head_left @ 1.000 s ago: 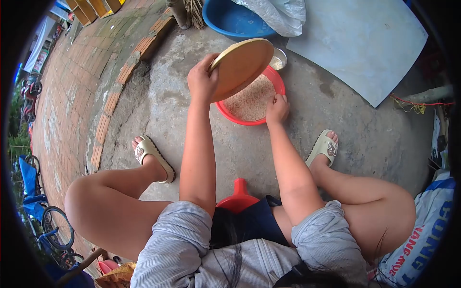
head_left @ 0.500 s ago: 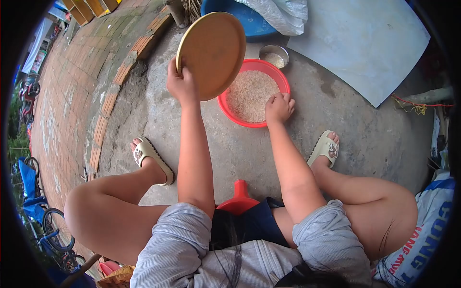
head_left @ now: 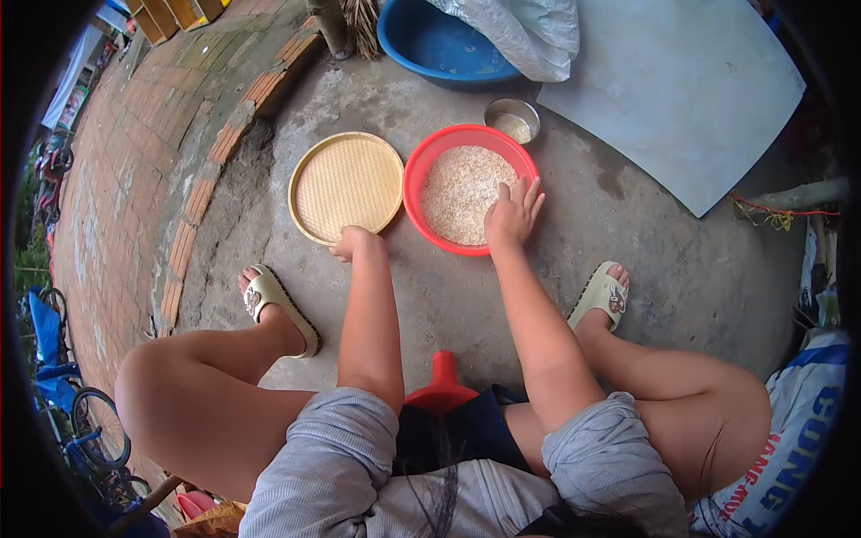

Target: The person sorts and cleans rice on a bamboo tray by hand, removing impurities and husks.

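Note:
A round woven bamboo tray [head_left: 348, 184] lies low over the concrete, its woven inside facing up. My left hand [head_left: 352, 242] pinches its near edge, and part of those fingers is hidden under the wrist. Just right of the tray stands a red plastic basin [head_left: 414, 190] holding a pale heap of rice-like grain [head_left: 462, 193]. My right hand [head_left: 512, 213] is at the basin's right rim, fingers stretched out and spread above the grain's edge. A small metal bowl [head_left: 535, 121] with a little pale grain stands behind the basin.
At the back is a blue tub [head_left: 448, 45] with a white plastic sack [head_left: 547, 36] draped over its side. A large pale sheet [head_left: 682, 99] lies back right. A brick edge [head_left: 199, 199] runs along the left. A printed sack [head_left: 789, 430] sits beside my right leg.
My left hand has brought the tray down and nearer, from tilted over the basin's left side to flat beside it. My right hand's fingers have spread from a curled shape at the rim.

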